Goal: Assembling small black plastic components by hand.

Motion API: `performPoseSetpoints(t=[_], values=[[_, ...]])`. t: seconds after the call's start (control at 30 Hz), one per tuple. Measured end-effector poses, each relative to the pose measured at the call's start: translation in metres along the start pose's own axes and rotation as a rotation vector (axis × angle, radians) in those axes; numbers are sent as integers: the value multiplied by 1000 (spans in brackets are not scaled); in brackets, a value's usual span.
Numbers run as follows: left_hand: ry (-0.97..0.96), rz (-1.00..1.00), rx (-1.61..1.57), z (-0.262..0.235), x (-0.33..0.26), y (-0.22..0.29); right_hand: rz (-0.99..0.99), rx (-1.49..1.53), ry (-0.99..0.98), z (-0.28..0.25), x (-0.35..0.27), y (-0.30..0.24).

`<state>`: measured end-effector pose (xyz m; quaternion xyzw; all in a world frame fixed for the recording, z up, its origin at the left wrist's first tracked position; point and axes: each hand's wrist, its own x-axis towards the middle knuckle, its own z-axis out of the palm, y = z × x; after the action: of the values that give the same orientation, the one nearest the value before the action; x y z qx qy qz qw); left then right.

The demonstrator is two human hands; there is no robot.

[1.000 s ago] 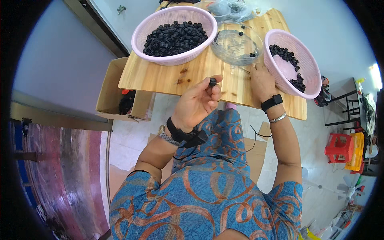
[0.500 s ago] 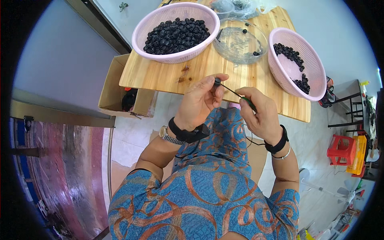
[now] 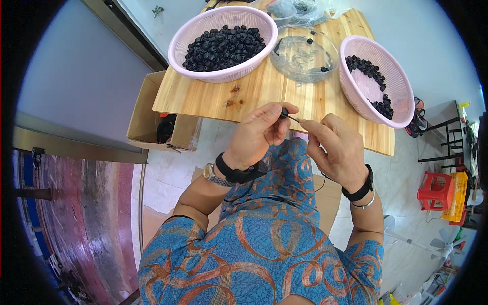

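Observation:
Just in front of the table's near edge, my left hand (image 3: 256, 133) pinches a small round black plastic part (image 3: 283, 113) between thumb and fingers. My right hand (image 3: 337, 148) grips a screwdriver, whose thin shaft (image 3: 293, 119) points left and meets the black part. The screwdriver's handle is hidden inside my right fingers. Behind my hands, a clear round tray (image 3: 295, 71) holds many small screw-like pieces and a few of the black parts. A heap of similar black parts (image 3: 223, 48) fills the large pink basket (image 3: 223, 76) at the left.
A second pink basket (image 3: 358, 104) with fewer black parts stands at the right of the wooden table (image 3: 203, 99). Clear bags (image 3: 307, 12) lie at the back. Below the table's left end is a cardboard box (image 3: 140, 119). A red stool (image 3: 435, 190) stands far right.
The black part in my left hand has shifted slightly right. My right hand has moved a little right and turned, so the green screwdriver handle seen before is now covered.

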<state>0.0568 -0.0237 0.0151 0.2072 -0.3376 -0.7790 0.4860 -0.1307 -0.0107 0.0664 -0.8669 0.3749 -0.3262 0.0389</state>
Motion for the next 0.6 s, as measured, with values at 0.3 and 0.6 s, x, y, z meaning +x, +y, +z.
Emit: performPoseSetpoints(t=[0.3,0.6], values=[[128,112,-170,16,8,-18,-15,-104,146,28,-13,-2],[96,142,-433,11,26,-33,432,684,502,78,-14,-11]])
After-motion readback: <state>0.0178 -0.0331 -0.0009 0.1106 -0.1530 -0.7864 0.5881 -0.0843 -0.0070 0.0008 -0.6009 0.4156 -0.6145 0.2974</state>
